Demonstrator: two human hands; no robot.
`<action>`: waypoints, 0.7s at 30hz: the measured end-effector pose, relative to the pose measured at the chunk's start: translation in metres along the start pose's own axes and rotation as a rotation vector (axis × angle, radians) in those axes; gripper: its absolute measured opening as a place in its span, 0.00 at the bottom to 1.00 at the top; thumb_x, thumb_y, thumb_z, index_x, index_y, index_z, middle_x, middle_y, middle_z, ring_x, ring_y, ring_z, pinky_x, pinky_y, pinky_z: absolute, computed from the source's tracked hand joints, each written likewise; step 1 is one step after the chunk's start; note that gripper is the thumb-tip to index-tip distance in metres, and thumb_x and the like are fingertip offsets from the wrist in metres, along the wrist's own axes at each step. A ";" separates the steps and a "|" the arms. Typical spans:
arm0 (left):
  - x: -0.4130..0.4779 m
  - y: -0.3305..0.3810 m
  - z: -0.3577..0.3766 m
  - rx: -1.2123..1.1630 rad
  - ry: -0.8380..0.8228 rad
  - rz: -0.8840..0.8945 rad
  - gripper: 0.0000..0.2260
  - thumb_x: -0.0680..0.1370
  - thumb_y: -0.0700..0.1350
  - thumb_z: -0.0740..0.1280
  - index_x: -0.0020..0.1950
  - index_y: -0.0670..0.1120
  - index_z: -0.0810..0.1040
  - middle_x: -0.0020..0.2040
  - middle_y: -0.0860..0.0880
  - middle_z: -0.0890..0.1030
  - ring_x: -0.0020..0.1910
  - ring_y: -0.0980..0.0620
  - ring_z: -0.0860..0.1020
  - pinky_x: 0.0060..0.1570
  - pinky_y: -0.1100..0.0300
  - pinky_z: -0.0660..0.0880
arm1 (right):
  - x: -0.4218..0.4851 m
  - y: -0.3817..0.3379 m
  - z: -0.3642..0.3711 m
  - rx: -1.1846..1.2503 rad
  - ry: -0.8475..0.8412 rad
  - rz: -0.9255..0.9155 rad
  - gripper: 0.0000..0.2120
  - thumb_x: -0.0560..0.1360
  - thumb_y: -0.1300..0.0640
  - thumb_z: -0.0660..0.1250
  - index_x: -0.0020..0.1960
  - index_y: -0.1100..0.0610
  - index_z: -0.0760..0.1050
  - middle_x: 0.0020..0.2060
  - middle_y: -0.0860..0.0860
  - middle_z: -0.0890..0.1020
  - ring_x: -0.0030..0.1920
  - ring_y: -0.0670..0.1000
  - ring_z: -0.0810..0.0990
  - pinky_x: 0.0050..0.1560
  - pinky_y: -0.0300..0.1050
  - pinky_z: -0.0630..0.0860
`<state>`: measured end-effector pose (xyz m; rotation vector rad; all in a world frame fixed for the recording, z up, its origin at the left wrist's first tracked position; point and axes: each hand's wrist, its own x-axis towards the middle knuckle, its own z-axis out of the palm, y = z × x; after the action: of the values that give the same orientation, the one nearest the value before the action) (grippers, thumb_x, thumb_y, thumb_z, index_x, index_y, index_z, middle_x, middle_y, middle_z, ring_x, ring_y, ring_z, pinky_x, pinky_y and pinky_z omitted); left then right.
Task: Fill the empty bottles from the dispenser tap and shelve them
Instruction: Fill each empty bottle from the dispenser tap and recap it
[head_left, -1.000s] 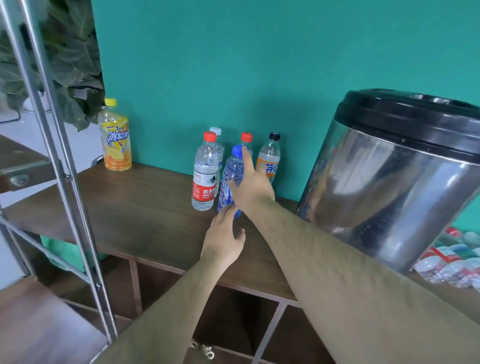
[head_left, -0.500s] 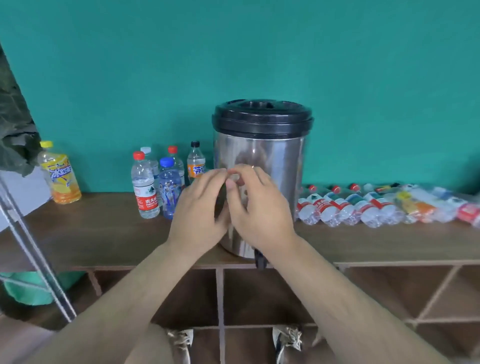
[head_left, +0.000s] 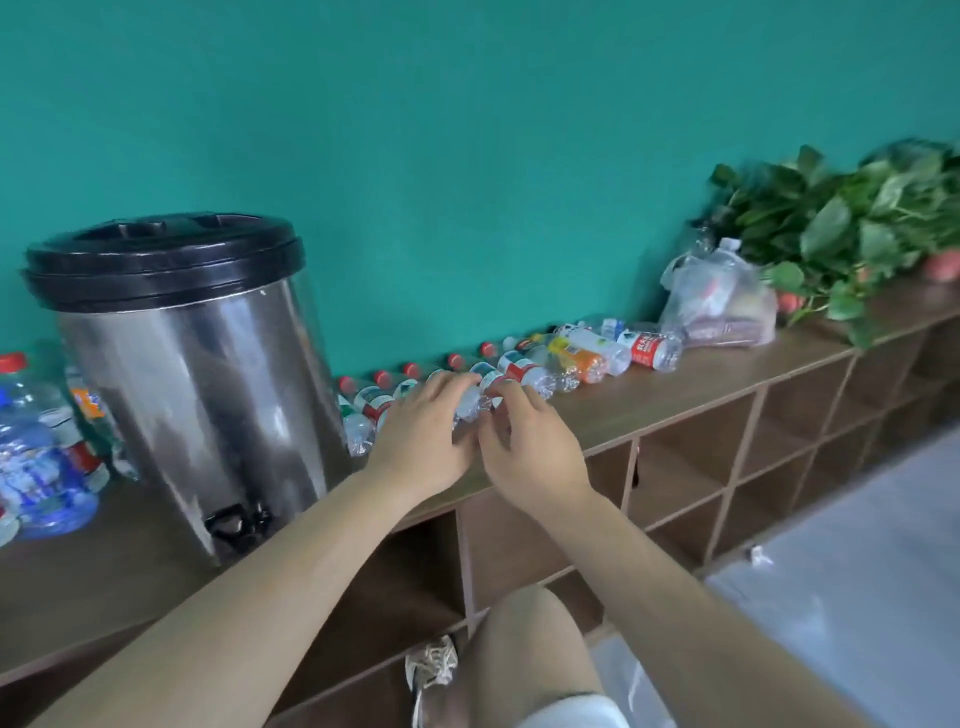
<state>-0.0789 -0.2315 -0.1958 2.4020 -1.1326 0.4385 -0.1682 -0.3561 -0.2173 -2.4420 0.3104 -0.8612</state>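
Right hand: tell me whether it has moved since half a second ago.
Yes. The right hand left the front of the dispenser and went rightward to the row of lying bottles.

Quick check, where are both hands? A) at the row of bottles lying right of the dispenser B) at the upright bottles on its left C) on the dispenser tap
A: left hand and right hand meet over the lying bottles, well clear of the tap.
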 end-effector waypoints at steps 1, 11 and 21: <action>0.007 0.000 0.012 0.000 -0.019 -0.018 0.24 0.80 0.54 0.64 0.76 0.51 0.70 0.74 0.50 0.73 0.71 0.44 0.73 0.68 0.44 0.72 | 0.001 0.012 0.003 -0.009 -0.022 0.030 0.19 0.84 0.49 0.61 0.73 0.53 0.72 0.64 0.52 0.80 0.62 0.56 0.78 0.58 0.55 0.79; 0.024 -0.080 0.080 0.179 -0.267 -0.512 0.31 0.83 0.56 0.63 0.82 0.50 0.54 0.83 0.42 0.49 0.81 0.34 0.49 0.77 0.41 0.59 | 0.026 0.038 0.089 -0.010 -0.340 0.115 0.22 0.84 0.53 0.61 0.77 0.53 0.66 0.72 0.53 0.72 0.70 0.59 0.73 0.66 0.55 0.74; 0.067 -0.102 0.089 0.188 -0.328 -0.871 0.44 0.81 0.58 0.66 0.83 0.40 0.43 0.81 0.32 0.46 0.80 0.29 0.50 0.75 0.42 0.62 | 0.067 0.035 0.138 -0.048 -0.337 -0.005 0.20 0.86 0.57 0.58 0.78 0.54 0.67 0.72 0.53 0.74 0.72 0.59 0.70 0.65 0.57 0.74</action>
<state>0.0508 -0.2631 -0.2666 2.8931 -0.0611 -0.1542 -0.0300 -0.3548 -0.2927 -2.5776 0.2019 -0.4352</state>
